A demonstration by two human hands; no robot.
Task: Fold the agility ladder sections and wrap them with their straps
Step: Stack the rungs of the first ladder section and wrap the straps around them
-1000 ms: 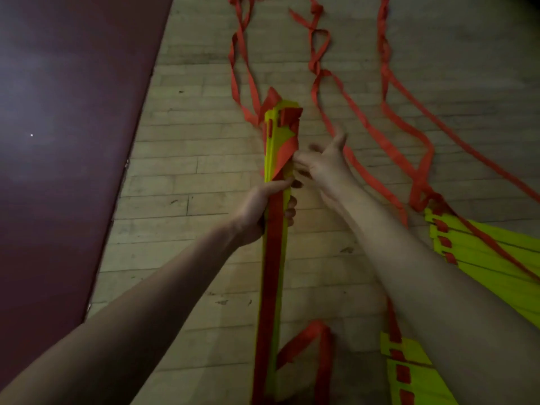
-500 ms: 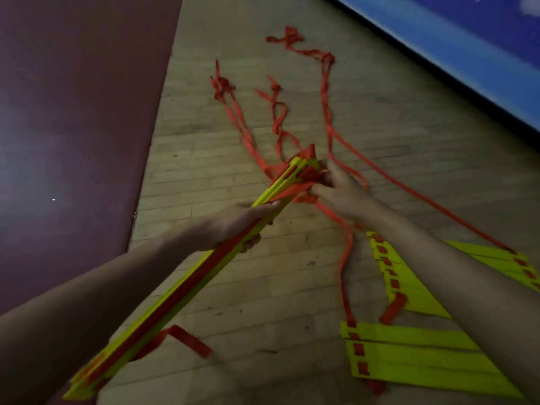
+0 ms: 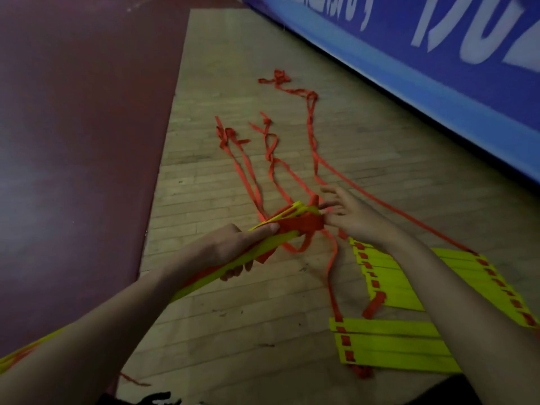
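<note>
Where the frame begins at the left, a smooth dark maroon floor surface meets a strip of pale, scuffed wooden plank flooring along a straight edge.

Over the planks, the left hand grips a long bundle of flat yellow plastic ladder rungs. Its fingers curl underneath and the thumb lies pressed along the top. The bundle is held in the air, off the floor, slanting up and to the right, with its thin slats fanning slightly at the far end. A band of red woven strap is wound around that end, and a slack loop of it hangs below.

Just to the right, the right hand has its fingers straight and spread. The fingertips meet the wrapped end of the bundle and enclose nothing that can be seen.

Beyond the hands, loose red straps trail across the planks in long, twisted, knotted lines.

Farther right, two flat stacks of yellow rungs lie on the floor, one far stack and one near stack. Both have small red strap tabs showing through slots along their edges.

A glossy blue banner with blurred white lettering runs along the upper right.
</note>
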